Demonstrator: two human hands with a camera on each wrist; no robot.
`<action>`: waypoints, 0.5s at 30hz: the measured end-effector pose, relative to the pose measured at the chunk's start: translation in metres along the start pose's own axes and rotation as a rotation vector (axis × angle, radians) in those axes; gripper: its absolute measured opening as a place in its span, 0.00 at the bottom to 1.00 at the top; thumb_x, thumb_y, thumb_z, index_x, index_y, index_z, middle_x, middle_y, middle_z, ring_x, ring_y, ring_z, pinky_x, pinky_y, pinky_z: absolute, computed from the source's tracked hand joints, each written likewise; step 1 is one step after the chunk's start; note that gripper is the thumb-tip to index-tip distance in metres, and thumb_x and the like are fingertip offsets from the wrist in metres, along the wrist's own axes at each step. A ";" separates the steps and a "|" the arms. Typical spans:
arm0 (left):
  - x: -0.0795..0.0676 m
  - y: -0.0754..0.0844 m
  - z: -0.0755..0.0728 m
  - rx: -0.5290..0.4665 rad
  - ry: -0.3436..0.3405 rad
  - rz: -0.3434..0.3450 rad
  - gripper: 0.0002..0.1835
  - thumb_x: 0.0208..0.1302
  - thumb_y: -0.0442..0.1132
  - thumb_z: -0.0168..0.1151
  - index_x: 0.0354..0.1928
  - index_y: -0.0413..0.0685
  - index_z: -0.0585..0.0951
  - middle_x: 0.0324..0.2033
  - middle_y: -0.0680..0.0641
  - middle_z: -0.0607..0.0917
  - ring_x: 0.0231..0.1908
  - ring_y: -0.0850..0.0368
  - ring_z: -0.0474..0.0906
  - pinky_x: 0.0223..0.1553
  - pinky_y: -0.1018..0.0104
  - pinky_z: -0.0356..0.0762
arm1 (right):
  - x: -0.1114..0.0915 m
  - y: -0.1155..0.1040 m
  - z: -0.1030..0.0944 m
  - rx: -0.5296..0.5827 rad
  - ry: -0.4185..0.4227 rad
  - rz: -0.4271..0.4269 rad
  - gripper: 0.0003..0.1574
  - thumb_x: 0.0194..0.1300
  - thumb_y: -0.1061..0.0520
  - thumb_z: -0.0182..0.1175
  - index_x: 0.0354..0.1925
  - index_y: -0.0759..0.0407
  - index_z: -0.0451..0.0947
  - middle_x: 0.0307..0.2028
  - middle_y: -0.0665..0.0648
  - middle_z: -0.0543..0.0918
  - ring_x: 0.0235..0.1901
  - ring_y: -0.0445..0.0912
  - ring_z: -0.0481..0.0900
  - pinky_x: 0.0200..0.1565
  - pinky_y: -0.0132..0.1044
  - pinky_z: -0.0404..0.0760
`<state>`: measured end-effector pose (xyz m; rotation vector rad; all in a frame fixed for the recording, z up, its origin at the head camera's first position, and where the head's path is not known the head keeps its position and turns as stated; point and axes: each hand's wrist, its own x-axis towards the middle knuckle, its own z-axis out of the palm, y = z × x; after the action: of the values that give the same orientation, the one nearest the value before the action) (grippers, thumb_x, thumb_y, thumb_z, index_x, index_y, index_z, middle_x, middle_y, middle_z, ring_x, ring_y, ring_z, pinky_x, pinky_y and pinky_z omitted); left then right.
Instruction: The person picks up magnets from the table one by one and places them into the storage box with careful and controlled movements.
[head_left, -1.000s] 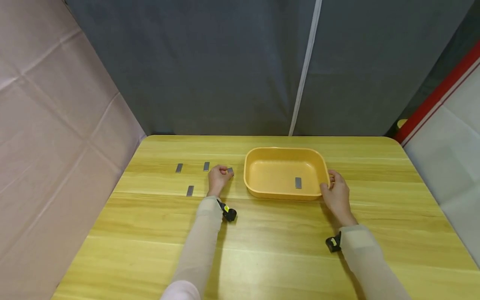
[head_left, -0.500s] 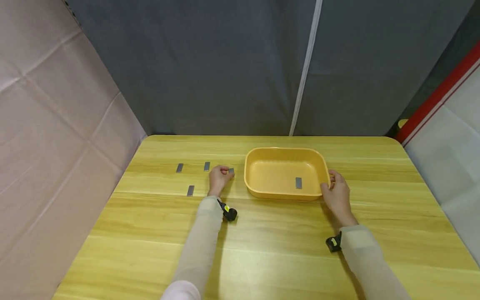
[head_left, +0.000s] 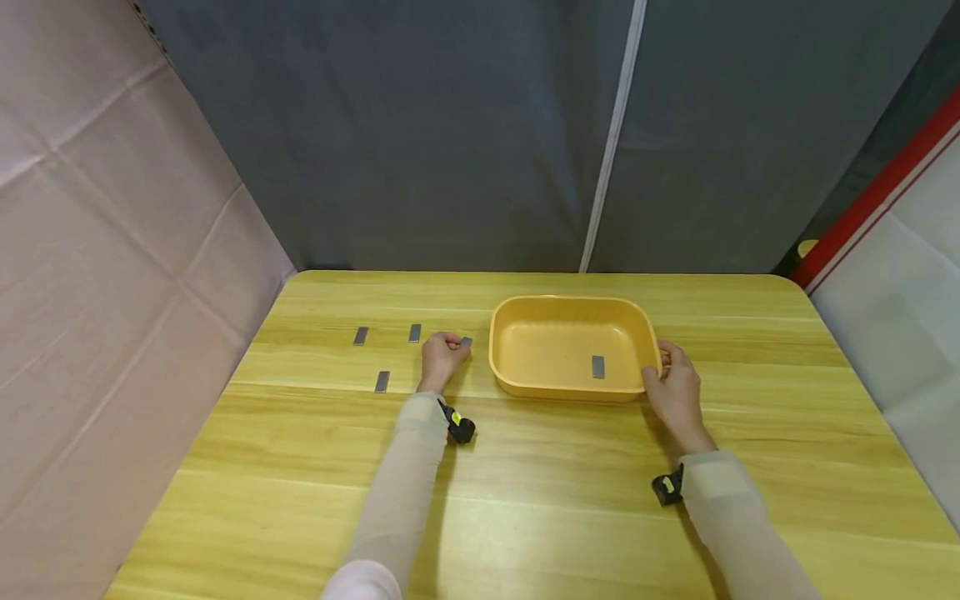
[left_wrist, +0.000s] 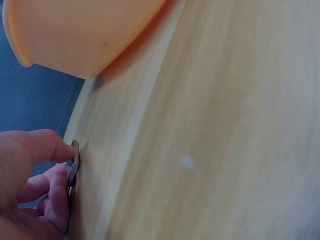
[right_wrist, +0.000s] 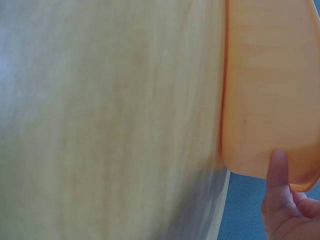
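My left hand (head_left: 443, 360) pinches a small, flat grey rectangular plate (head_left: 466, 342) left of the yellow plastic tub (head_left: 555, 392). In the left wrist view, the thumb and fingers of that hand (left_wrist: 42, 170) meet at the dark thin plate (left_wrist: 75, 160), close over the wood. My right hand (head_left: 675, 396) grips the right end of the tub; the right wrist view has its thumb (right_wrist: 278, 167) flat against the tub's outer wall (right_wrist: 265, 100). Inside the tub lies another grey plate (head_left: 597, 367).
Left of my left hand, more grey plates lie apart on the wooden table (head_left: 525, 500): one plate (head_left: 415, 333) near the hand, another plate (head_left: 361, 336) farther left, and a nearer plate (head_left: 382, 382). A dark curtain (head_left: 420, 150) hangs behind the table.
The plate at my left fingertips has shifted slightly right and now looks tilted, and the left hand has moved a little with it. My right hand and the tub stay in place.
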<state>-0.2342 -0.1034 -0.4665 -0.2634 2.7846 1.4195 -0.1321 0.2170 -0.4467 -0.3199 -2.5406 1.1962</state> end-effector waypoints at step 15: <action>0.000 0.001 0.000 0.032 -0.021 0.031 0.07 0.48 0.32 0.62 0.31 0.38 0.80 0.25 0.46 0.78 0.27 0.55 0.72 0.27 0.68 0.71 | 0.000 -0.001 0.000 0.002 -0.012 0.008 0.27 0.55 0.68 0.47 0.55 0.74 0.62 0.37 0.68 0.71 0.32 0.53 0.69 0.30 0.37 0.67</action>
<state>-0.2339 -0.1031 -0.4655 -0.2045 2.8041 1.3751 -0.1316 0.2167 -0.4459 -0.3241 -2.5505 1.2075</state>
